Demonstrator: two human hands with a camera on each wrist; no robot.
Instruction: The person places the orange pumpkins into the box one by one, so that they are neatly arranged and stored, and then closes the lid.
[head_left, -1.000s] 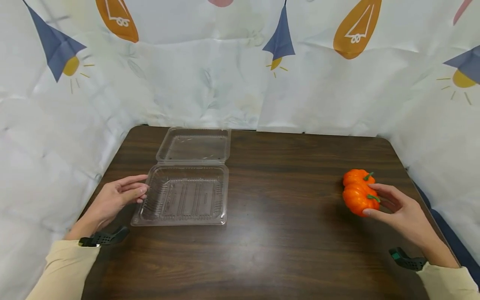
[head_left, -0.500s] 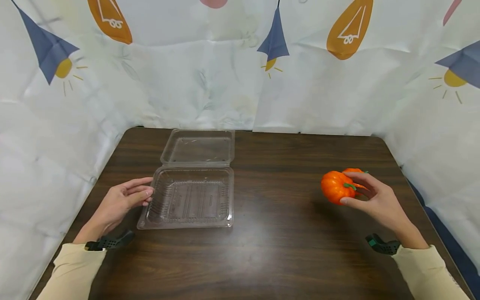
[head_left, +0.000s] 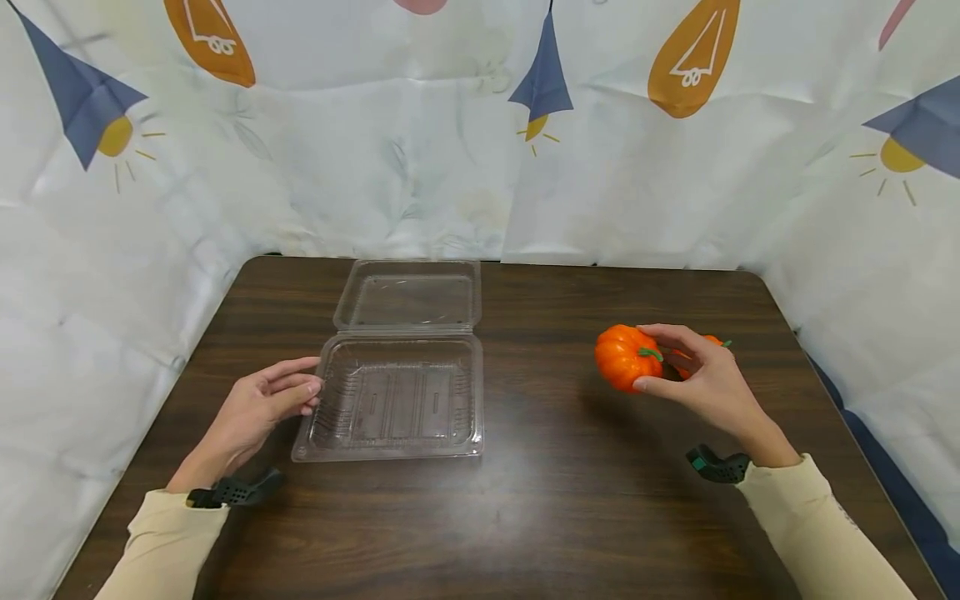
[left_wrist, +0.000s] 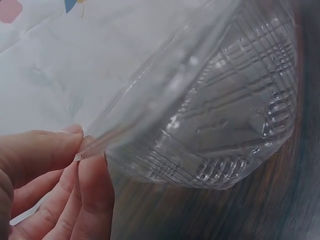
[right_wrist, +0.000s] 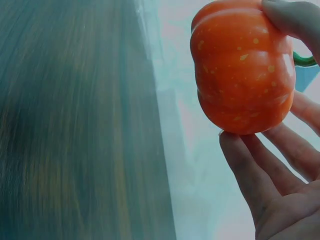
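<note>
A clear plastic clamshell container (head_left: 390, 457) lies opened out on the table, its lid (head_left: 408, 300) folded back toward the wall. At its left rim, my left hand (head_left: 258, 408) pinches the edge between thumb and fingers, as the left wrist view shows on the rim (left_wrist: 130, 120). My right hand (head_left: 705, 379) grips a small orange pumpkin (head_left: 622, 357) with a green stem, held above the table. In the right wrist view the pumpkin (right_wrist: 245, 70) sits between thumb and fingertips. Partly hidden behind that hand, a second orange pumpkin (head_left: 718, 340) rests on the table.
The dark wood-grain table (head_left: 495, 517) ends at a white printed cloth (head_left: 360, 167) hung along its back and sides. Dark blue fabric (head_left: 892, 483) shows beyond the right edge.
My right hand has lifted the pumpkin from beside the other one and carried it left. The left hand keeps its pinch on the container's rim; the head view has shifted slightly.
</note>
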